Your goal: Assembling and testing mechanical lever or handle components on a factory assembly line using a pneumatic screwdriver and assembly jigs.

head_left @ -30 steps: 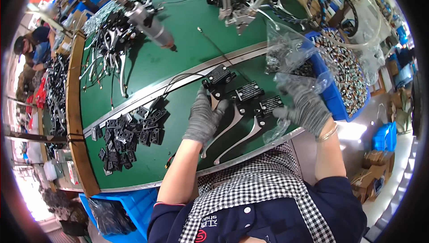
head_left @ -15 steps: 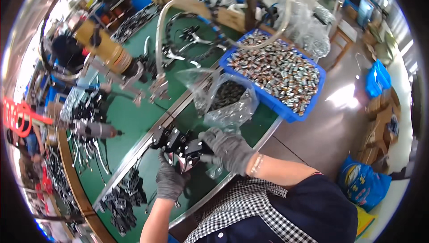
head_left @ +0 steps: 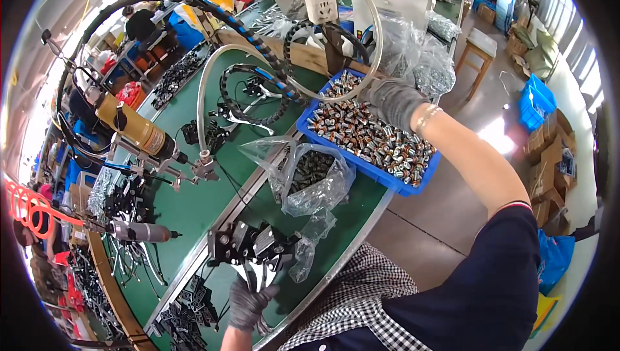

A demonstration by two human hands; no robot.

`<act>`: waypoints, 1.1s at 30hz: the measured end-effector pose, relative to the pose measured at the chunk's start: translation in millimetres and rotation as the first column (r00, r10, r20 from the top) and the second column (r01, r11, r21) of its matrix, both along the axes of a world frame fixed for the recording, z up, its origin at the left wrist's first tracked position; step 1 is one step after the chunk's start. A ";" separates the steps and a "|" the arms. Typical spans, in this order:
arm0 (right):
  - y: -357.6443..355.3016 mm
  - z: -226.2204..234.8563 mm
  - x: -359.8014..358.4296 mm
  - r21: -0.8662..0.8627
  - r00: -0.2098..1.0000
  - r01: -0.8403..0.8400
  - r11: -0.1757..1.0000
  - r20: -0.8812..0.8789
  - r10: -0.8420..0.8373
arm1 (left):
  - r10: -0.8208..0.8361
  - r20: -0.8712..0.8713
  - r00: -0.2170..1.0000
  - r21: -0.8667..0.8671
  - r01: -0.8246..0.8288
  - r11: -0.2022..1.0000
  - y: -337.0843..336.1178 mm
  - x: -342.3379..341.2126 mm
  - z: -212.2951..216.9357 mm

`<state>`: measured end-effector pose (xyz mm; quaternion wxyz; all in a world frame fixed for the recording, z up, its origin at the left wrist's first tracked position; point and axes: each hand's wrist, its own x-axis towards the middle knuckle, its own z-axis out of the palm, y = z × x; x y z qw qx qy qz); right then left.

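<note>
Both my hands wear grey gloves. My left hand [head_left: 252,304] is closed round the silver blades of several brake levers [head_left: 259,275], near the front edge of the green table. Their black bodies [head_left: 248,242] point away from me, bunched together. My right arm is stretched far out, and my right hand [head_left: 395,102] is over the far side of a blue tray [head_left: 361,165] full of small silver-and-copper cylindrical metal parts [head_left: 371,133]. Its fingertips are hidden, so I cannot make out whether they hold a part. A clear plastic bag of small black parts [head_left: 313,169] lies beside the tray.
A yellow cylindrical tool [head_left: 137,126] on a stand and a grey power driver [head_left: 143,231] hang at the left. Hoses [head_left: 208,86] loop over the table. Black brackets [head_left: 187,309] lie at the near left. A wooden stool [head_left: 479,49] stands beyond the tray.
My right hand has left the brake levers and swung up and right to the tray. The left hand has dropped slightly toward me, keeping the levers. The view has shifted.
</note>
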<state>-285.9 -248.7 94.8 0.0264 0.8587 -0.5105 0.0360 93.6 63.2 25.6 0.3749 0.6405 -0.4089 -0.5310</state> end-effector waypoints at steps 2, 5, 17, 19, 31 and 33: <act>-20.6 -4.9 7.4 0.077 0.996 0.013 0.997 -0.088 -0.006 | 0.062 0.065 0.996 -0.082 -0.057 0.995 9.6 -3.2 7.2; -47.8 -33.8 -4.5 0.238 0.992 0.016 0.971 0.119 -0.046 | 0.103 0.095 0.990 -0.155 -0.088 0.984 18.2 -3.7 15.0; -30.2 -11.4 2.9 -0.055 0.973 -0.167 0.984 0.152 0.173 | 0.178 0.247 0.953 -0.192 -0.132 0.973 31.0 -4.5 -19.2; -28.8 -13.3 -6.5 -0.069 0.938 -0.129 0.989 0.316 0.144 | 0.160 0.251 0.955 -0.186 -0.115 0.976 28.7 -2.5 -29.1; 160.6 -16.6 43.9 -0.299 0.972 -0.235 0.925 -0.087 0.219 | 0.163 0.194 0.967 -0.053 -0.156 0.986 26.1 0.2 -51.0; 173.8 -50.2 61.1 0.116 0.944 -0.210 0.971 0.281 0.170 | 0.130 0.183 0.975 -0.016 -0.129 0.992 22.0 2.1 -50.4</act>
